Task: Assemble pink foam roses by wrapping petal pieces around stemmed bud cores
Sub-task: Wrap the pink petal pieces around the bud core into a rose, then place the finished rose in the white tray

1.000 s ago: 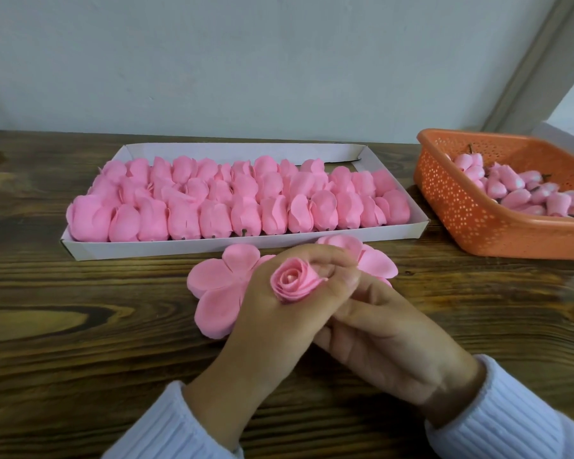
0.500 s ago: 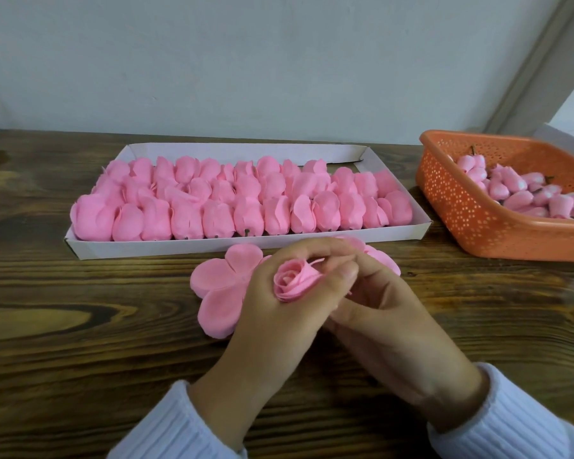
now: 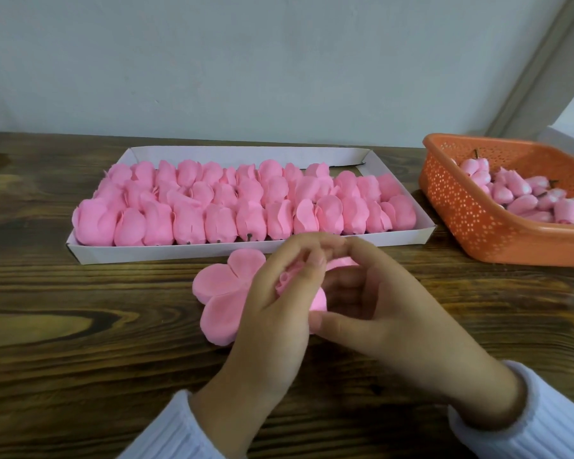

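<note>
A flat pink foam petal piece (image 3: 219, 286) lies on the wooden table (image 3: 80, 359) in front of the tray. Over its right half my left hand (image 3: 279, 313) grips a small rolled pink rose bud (image 3: 284, 281), mostly hidden by my fingers. My right hand (image 3: 371, 306) curls in from the right, its thumb and fingers pinching the petal (image 3: 318, 301) against the bud. Both hands meet fingertip to fingertip above the bud. The bud's stem is hidden.
A white cardboard tray (image 3: 246, 251) behind the hands holds rows of several finished pink roses (image 3: 232, 207). An orange perforated basket (image 3: 471, 220) at the right holds several stemmed bud cores (image 3: 524, 193). A pale wall stands behind the table.
The bud's open face, seen earlier between my left fingers, is now largely covered. My right hand has risen and come forward, lifting a petal up against the bud.
</note>
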Action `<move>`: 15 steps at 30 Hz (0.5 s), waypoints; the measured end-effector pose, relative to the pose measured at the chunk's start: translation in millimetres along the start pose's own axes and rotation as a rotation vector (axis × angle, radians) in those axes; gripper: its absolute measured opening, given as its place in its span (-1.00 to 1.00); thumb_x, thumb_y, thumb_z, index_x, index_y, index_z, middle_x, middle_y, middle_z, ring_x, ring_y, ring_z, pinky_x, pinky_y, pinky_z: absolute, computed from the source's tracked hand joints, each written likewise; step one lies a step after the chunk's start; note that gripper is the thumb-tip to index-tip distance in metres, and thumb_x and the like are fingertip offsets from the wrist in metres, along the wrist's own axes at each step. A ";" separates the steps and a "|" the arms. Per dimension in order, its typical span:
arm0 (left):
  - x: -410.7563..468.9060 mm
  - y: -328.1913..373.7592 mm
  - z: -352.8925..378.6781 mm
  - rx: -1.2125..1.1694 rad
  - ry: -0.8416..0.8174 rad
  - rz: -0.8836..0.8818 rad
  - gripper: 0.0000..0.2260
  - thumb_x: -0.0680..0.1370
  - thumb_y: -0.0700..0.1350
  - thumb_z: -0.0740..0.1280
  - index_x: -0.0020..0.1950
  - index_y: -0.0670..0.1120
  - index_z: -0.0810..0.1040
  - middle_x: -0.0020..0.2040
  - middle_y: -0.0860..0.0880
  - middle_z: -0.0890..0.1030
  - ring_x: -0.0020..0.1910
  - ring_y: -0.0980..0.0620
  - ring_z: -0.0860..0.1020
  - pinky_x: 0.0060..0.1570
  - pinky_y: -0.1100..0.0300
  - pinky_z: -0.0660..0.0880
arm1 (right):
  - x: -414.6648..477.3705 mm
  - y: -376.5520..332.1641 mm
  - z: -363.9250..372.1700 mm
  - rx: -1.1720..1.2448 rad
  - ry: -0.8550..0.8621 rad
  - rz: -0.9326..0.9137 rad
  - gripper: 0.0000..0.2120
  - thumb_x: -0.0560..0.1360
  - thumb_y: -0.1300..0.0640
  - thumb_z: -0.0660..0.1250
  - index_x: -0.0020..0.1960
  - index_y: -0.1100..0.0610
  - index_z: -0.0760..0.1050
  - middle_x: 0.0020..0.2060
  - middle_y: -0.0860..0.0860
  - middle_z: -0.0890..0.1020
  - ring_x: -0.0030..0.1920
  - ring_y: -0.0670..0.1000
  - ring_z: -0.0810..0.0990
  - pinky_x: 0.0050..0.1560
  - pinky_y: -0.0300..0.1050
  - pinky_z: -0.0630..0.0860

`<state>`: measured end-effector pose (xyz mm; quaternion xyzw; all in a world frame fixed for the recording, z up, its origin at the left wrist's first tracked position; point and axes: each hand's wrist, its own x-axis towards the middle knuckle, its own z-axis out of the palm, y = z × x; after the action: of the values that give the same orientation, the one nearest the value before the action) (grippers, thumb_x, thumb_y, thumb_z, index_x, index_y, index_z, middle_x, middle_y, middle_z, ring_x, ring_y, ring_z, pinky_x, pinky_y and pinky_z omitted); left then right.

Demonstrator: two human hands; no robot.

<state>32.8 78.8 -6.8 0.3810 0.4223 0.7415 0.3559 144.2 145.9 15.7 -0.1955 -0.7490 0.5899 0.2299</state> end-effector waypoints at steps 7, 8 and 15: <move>1.8 -0.4 -4.6 -0.013 0.342 0.096 -0.78 0.51 0.04 0.23 0.12 0.23 0.52 0.00 0.04 0.68 0.01 0.06 0.65 -0.15 0.19 0.56 | 30.2 -22.3 -4.8 -0.067 -0.182 0.019 -0.59 0.49 0.37 0.37 0.26 0.04 0.47 -0.18 0.21 0.61 -0.23 0.03 0.59 -0.20 -0.04 0.62; 2.7 -0.3 -6.1 -0.007 0.380 0.097 -0.80 0.51 0.08 0.22 0.09 0.25 0.52 0.02 0.05 0.67 0.04 0.06 0.64 -0.09 0.16 0.54 | 42.4 -25.4 -13.2 -0.075 -0.171 0.037 -0.62 0.49 0.33 0.38 0.22 -0.01 0.52 -0.22 0.21 0.60 -0.23 0.04 0.60 -0.18 -0.02 0.63; 7.7 -3.5 -11.3 0.035 0.551 -0.010 -0.78 0.42 0.13 0.21 0.03 0.24 0.49 -0.08 0.18 0.66 0.04 0.15 0.60 0.07 0.13 0.43 | 169.5 -24.9 -107.5 -0.350 0.380 0.023 -0.71 0.45 0.37 0.34 0.03 0.02 0.48 -0.27 0.11 0.58 -0.27 0.06 0.63 -0.13 0.00 0.65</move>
<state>20.2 82.6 -11.9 0.1686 0.5177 0.8081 0.2247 66.8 321.2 80.5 -0.3480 -0.7808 0.4065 0.3224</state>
